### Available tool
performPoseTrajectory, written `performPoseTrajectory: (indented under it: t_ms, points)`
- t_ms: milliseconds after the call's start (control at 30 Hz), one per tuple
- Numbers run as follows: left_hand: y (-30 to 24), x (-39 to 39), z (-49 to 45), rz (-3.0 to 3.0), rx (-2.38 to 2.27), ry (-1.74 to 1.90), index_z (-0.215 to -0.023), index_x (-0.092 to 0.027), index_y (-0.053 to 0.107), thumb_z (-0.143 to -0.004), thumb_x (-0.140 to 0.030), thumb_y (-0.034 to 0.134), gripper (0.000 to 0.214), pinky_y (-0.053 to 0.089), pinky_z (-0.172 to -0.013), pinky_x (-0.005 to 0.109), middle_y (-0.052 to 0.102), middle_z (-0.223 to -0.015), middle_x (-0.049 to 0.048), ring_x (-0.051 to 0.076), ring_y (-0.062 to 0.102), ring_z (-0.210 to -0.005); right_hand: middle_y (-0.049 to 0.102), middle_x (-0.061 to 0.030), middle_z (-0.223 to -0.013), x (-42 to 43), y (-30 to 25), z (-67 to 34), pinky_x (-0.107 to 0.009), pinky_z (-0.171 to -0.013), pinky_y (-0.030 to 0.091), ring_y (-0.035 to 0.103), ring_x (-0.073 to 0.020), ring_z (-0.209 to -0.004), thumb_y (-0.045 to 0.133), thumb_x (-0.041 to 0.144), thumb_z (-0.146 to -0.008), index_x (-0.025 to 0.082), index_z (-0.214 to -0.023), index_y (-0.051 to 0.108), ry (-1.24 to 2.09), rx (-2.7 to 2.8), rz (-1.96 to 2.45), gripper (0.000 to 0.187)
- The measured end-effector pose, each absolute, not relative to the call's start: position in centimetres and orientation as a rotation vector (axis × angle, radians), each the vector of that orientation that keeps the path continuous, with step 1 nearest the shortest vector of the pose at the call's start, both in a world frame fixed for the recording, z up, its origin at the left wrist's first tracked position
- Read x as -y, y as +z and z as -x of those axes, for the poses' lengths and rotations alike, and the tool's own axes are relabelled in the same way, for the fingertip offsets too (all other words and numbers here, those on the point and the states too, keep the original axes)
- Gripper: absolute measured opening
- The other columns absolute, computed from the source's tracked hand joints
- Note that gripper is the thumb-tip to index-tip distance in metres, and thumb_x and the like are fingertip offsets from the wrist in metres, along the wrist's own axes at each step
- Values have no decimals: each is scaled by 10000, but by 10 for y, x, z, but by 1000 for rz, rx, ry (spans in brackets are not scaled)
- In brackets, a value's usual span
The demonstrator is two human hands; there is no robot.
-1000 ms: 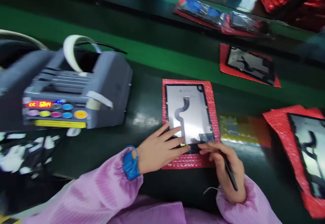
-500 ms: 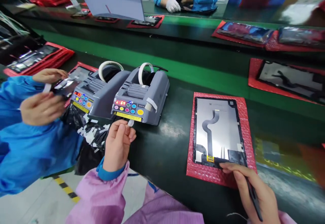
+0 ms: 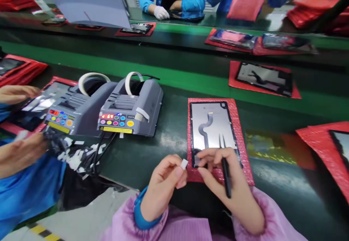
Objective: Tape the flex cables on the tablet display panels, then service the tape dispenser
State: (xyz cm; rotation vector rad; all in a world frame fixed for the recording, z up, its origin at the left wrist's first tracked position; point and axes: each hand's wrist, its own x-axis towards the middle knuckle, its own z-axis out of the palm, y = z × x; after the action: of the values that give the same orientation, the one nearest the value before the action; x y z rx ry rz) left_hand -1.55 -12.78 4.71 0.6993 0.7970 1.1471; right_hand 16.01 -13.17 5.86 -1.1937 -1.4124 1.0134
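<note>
My left hand (image 3: 167, 182) pinches a small white piece of tape (image 3: 184, 164) between thumb and fingertips, just left of the tablet screen. Black tweezers (image 3: 225, 173) rest in my right hand (image 3: 238, 186), tips pointing away over the panel. The thumb and index finger of that hand are apart near the panel's lower left corner. Beneath lies the tablet screen (image 3: 219, 124), silver back up with a dark border, on a red bubble-wrap sheet (image 3: 247, 172). A grey ribbon cable (image 3: 202, 128) curves along its back; my right hand hides its lower end.
Two grey tape dispensers (image 3: 148, 113) stand left, a tape tab (image 3: 121, 135) sticking out of the nearer one. A co-worker's hand (image 3: 21, 153) is beyond them, beside a black bag (image 3: 73, 193) with tape scraps. Another screen (image 3: 265, 77) lies behind; a yellowish film (image 3: 269, 146) lies right.
My left hand has moved right from the tape dispenser to the screen, carrying the piece of tape. My right hand has shifted onto the screen's lower part, tweezers still held. The view has turned right.
</note>
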Motion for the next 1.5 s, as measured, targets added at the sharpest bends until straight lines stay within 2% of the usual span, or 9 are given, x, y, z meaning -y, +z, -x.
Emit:
performPoseTrajectory:
  t_ms: [167, 400, 533, 600, 767, 967, 1200, 1367, 1500]
  points:
    - [40, 132, -3, -857, -742, 1056, -879, -210, 692, -955, -372, 691, 179, 363, -566, 187, 469, -755, -33, 59, 438, -612, 687, 34, -972, 128, 63, -155, -216, -654, 507, 627, -94, -759, 667, 137, -882, 260, -895, 387, 1227, 1271, 1160, 306]
    - [34, 131, -2, -1498, -770, 1279, -930, -257, 716, -996, -276, 627, 112, 457, -697, 203, 510, -797, -18, 103, 522, -745, 657, 55, -838, 126, 48, -173, -195, -510, 428, 598, -97, -648, 796, 349, -830, 261, -878, 361, 1754, 763, 1018, 447]
    - [34, 128, -1, -1626, -942, 1198, -947, -255, 710, -988, -206, 619, 111, 476, -710, 185, 553, -847, -8, 101, 558, -766, 734, -6, -1112, 125, 62, -197, -250, -756, 537, 690, -151, -994, 863, 287, -770, 253, -872, 414, 1545, 1039, 1111, 462]
    - [34, 126, -3, -1674, -976, 1151, -959, -257, 721, -974, -180, 626, 123, 481, -699, 173, 563, -856, -5, 97, 568, -758, 763, -16, -1095, 125, 73, -205, -285, -865, 537, 704, -162, -1020, 873, 261, -762, 243, -824, 421, 1475, 1228, 1172, 457]
    - [28, 123, -8, -1606, -996, 1057, -1010, -273, 759, -982, -246, 620, 144, 516, -723, 198, 607, -892, 16, 123, 614, -798, 780, -16, -838, 115, 77, -204, -278, -696, 521, 718, -161, -750, 796, 344, -848, 242, -734, 352, 1464, 1313, 1251, 471]
    - [24, 95, 15, -1495, -1159, 942, -1240, -260, 686, -1023, -397, 528, 301, 551, -832, 277, 653, -969, 39, 178, 656, -913, 720, 6, -862, 57, 63, -209, -278, -723, 516, 698, -143, -777, 756, 318, -866, 251, -786, 319, 1454, 1365, 1113, 449]
    - [47, 50, 45, -2019, -1098, 735, -1153, -257, 692, -1027, -248, 460, 264, 500, -962, 325, 700, -1131, 57, 199, 630, -1059, 705, 17, -809, 1, 24, -196, -320, -729, 500, 669, -157, -722, 790, 402, -775, 259, -811, 314, 1411, 1604, 1218, 499]
    - [36, 34, 36, -2440, -1000, 564, -1248, -264, 666, -961, -118, 488, 368, 446, -964, 407, 728, -1250, 49, 263, 579, -1148, 692, 16, -787, -9, 27, -192, -338, -729, 502, 674, -169, -720, 729, 435, -816, 261, -813, 320, 1342, 1681, 1248, 445]
    - [16, 30, 29, -2657, -871, 507, -1321, -244, 615, -942, -124, 531, 406, 372, -1018, 455, 694, -1354, 38, 312, 518, -1227, 680, 18, -808, -8, 29, -190, -337, -739, 497, 662, -170, -746, 699, 387, -824, 261, -833, 342, 1346, 1682, 1290, 378]
